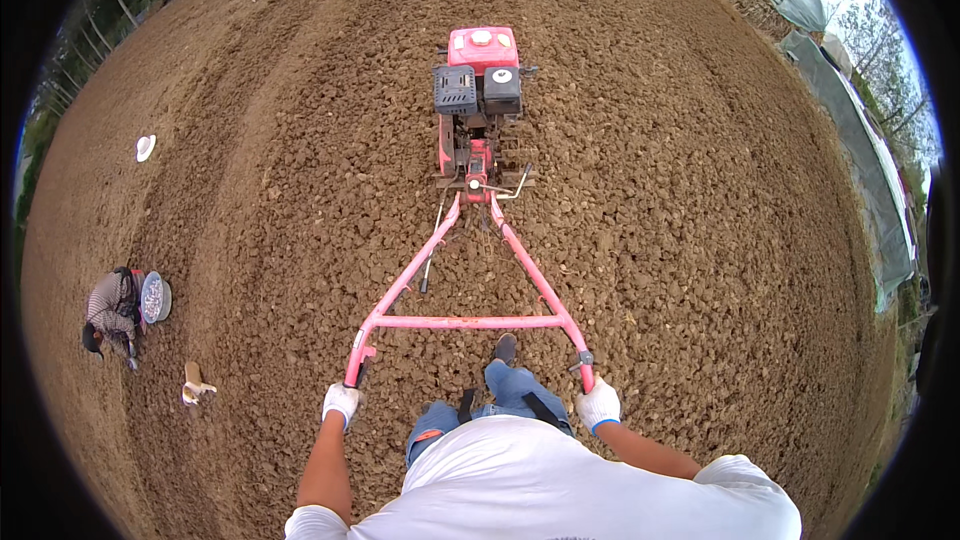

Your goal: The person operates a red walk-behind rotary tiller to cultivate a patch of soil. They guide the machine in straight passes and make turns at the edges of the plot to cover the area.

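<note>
A walk-behind power tiller with a red fuel tank and a black engine stands ahead of me on loose, cloddy soil. Its pink tubular handlebar spreads back towards me, joined by a crossbar. In a white knitted glove, my left hand is closed around the left handlebar end, by a lever. My right hand, gloved the same way, grips the right end, just behind a small grey control. A long thin lever with a black tip hangs inside the left tube. Soil partly hides the tines.
At the left a person bends over beside a light blue basin of small pale pieces. A tan and white dog is near them. A white hat lies further up. Sheeting covers a long low structure at the right edge.
</note>
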The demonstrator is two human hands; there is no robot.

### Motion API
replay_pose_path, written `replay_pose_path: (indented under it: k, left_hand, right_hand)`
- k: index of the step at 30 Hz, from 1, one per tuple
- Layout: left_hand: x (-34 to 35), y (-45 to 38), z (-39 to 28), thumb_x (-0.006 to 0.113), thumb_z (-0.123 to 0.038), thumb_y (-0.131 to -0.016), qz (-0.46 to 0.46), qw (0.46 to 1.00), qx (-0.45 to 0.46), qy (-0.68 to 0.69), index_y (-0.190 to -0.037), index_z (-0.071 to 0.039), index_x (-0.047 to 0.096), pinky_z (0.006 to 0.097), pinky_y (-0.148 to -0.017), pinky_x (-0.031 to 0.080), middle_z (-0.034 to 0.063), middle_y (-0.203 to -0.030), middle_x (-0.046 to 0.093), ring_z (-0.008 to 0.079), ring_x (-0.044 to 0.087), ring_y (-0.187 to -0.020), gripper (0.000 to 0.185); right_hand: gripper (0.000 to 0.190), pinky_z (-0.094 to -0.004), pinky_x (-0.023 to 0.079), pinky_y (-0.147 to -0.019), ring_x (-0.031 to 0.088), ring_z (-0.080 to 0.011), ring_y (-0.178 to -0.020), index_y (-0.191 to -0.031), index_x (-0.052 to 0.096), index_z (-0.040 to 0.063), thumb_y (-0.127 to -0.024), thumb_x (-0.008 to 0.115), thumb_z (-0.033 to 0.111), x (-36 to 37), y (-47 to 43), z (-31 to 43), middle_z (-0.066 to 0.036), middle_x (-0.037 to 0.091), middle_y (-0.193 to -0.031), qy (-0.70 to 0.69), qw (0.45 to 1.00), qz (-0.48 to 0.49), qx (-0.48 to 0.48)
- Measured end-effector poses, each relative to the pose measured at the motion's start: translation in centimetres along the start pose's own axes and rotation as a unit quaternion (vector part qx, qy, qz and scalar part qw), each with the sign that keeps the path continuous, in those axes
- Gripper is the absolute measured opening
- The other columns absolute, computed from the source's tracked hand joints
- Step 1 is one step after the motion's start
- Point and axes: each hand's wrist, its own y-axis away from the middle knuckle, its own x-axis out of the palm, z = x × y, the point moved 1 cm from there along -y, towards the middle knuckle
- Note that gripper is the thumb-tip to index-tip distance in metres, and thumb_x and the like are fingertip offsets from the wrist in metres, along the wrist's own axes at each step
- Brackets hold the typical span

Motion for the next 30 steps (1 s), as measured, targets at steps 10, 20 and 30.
replay_pose_path:
  k: [10, 20, 30]
  left_hand:
    - [-3.2, 3.2, 7.8, 0.073, -0.008, -0.075, 0.013, 0.999, -0.030, 0.038, -0.082, -0.001, 0.065, 0.0395, -0.043, 0.047, 0.0094, -0.062, 0.059, 0.0245, 0.054, -0.043, 0.013]
    - [-7.4, 2.7, 13.8, 0.065, -0.002, -0.079, 0.053, 0.989, -0.085, 0.111, -0.079, 0.000, 0.059, 0.0393, -0.041, 0.043, 0.0118, -0.060, 0.055, 0.0246, 0.051, -0.044, 0.006]
    - [-8.7, 0.6, 16.5, 0.067, -0.004, -0.078, 0.096, 0.984, -0.109, 0.105, -0.073, -0.002, 0.059, 0.0428, -0.042, 0.044, 0.0116, -0.060, 0.055, 0.0266, 0.052, -0.044, 0.009]
  right_hand:
    - [0.028, -0.0514, 0.057, -0.084, 0.072, -0.0425, -0.093, -0.107, 0.065, 0.007, -0.085, 0.067, 0.024, 4.1, 10.1, 0.0, -0.025, 0.073, -0.096, 0.022, 0.999, 0.014, 0.022]
    - [0.026, -0.0520, 0.058, -0.080, 0.072, -0.0439, -0.088, -0.104, 0.063, 0.005, -0.086, 0.063, 0.023, 6.9, 16.8, 2.0, -0.026, 0.072, -0.089, 0.020, 0.998, 0.055, -0.023]
    - [0.028, -0.0526, 0.058, -0.076, 0.073, -0.0423, -0.083, -0.109, 0.063, 0.006, -0.089, 0.063, 0.026, 8.3, 19.1, 2.3, -0.023, 0.073, -0.085, 0.008, 0.996, 0.083, -0.011]
